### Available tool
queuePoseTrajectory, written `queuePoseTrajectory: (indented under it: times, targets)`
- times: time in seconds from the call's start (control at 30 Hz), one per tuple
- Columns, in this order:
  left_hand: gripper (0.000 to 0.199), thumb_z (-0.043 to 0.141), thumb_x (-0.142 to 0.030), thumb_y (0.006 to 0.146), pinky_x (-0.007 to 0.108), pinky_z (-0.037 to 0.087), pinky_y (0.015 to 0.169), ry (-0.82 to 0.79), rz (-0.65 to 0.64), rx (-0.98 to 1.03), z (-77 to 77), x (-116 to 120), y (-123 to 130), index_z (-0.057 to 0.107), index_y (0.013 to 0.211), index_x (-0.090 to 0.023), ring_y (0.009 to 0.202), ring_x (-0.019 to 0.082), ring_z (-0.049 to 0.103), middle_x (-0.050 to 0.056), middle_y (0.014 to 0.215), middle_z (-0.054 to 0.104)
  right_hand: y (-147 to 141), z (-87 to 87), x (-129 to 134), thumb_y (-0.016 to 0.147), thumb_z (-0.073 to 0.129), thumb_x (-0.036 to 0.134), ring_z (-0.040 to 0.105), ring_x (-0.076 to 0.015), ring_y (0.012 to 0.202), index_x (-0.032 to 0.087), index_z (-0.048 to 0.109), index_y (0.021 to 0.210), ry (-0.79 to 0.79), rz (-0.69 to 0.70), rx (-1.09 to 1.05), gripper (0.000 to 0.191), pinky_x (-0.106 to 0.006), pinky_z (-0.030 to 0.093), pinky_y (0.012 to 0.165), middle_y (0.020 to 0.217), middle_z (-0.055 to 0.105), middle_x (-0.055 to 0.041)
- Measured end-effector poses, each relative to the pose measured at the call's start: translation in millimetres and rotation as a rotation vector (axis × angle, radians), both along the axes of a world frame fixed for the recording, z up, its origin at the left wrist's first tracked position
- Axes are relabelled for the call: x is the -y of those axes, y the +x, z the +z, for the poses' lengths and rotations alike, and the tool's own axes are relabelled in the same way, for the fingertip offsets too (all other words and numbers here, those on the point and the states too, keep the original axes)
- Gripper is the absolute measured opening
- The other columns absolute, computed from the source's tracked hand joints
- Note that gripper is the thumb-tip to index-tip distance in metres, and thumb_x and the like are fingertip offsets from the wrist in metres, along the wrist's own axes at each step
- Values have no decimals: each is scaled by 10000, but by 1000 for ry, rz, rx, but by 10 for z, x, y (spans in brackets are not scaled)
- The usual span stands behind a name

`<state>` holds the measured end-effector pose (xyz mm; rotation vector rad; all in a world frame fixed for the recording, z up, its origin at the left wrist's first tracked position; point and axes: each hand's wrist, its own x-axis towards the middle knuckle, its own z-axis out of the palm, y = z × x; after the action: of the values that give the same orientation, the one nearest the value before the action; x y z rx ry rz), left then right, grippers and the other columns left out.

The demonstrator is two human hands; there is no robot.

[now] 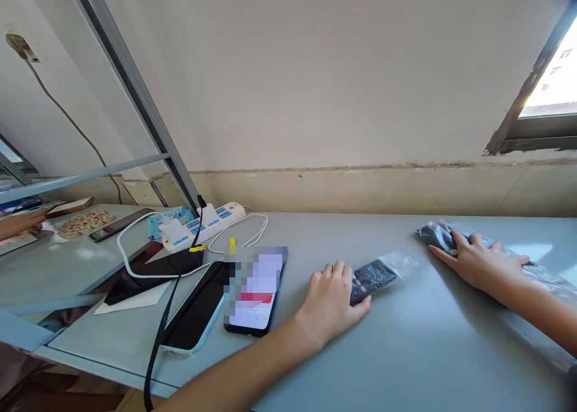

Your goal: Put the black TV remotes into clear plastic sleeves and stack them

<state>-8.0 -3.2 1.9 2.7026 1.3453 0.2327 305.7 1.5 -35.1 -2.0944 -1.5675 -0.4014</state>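
Observation:
My left hand (331, 304) is closed over one end of a black remote control (374, 279) with small pale marks like buttons. A clear plastic bag (401, 264) wraps the remote and sticks out crumpled past its far end. Over to the right, my right hand (484, 264) lies with fingers spread on top of a dark thing in clear plastic (437, 234). What is inside that plastic cannot be made out, as the hand covers much of it. Both packages rest on the grey table (360, 364).
Left of my left hand lie a lit phone (256, 298) and a dark-screened phone (198, 307). Behind them are a white power strip (202, 225), a white cable (124, 249) and a black strap (157, 340). Another person's hand (22, 224) shows at far left, near small wooden pieces (85, 222).

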Motion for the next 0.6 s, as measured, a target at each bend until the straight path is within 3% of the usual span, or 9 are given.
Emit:
queuePoseTrajectory:
  times: [0.07, 0.1, 0.23, 0.37, 0.6]
  targets:
    - [350, 541, -456, 863, 379, 502, 820, 36, 33, 7, -15, -27, -9, 600, 1004, -141, 965, 266, 609, 108, 1026, 628, -3, 63, 5, 733, 448, 694, 563, -430, 811, 199, 641, 906, -27, -132, 99, 559, -576, 391, 626, 839, 599, -225]
    - [344, 546, -452, 859, 379, 503, 815, 53, 46, 13, -22, -42, -14, 601, 992, -140, 962, 267, 609, 110, 1023, 628, -20, 103, 6, 738, 437, 678, 569, -411, 799, 202, 634, 902, -35, -133, 140, 540, -547, 404, 636, 832, 606, -218]
    - [352, 569, -451, 838, 369, 504, 821, 50, 67, 22, -34, -84, -29, 587, 1012, -146, 974, 264, 608, 104, 1038, 622, -162, 264, 16, 739, 418, 612, 592, -355, 866, 219, 641, 911, 8, 73, 151, 483, -500, 415, 778, 926, 643, -189]
    - [378, 569, -452, 836, 360, 508, 807, -22, 79, 6, -22, -65, -22, 548, 1074, -160, 958, 255, 625, 93, 1065, 619, -429, 360, 46, 726, 338, 705, 607, -283, 822, 258, 681, 795, -37, 229, -74, 568, -441, 457, 735, 976, 658, -116]
    - [403, 588, -445, 815, 349, 508, 752, -62, 74, 55, -31, -47, -23, 481, 1103, -184, 925, 253, 654, 73, 1052, 650, -791, 319, 122, 611, 434, 872, 590, -199, 656, 247, 679, 625, -178, 455, -445, 672, -315, 485, 543, 785, 668, -79]
